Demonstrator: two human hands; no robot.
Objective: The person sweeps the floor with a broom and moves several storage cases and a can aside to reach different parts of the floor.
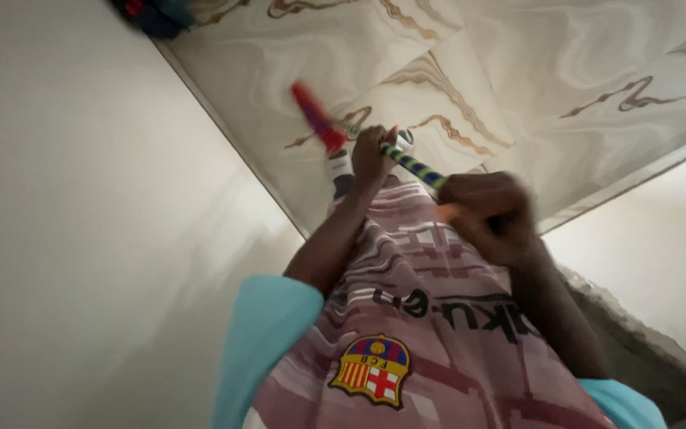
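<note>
Left hand (371,155) pinching striped stick's (414,167) far end; right hand (490,214) fisted around near end; red tool (317,119) just beyond left fingers (387,137).

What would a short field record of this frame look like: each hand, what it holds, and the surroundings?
left hand: fingers closed around the upper end of the striped stick
right hand: gripping the lower end of the same stick
striped stick: blue and green bands, slanted between the hands
red item: blurred, beside the left hand; contact unclear
floor: cream marbled tiles
wall: plain white
</note>
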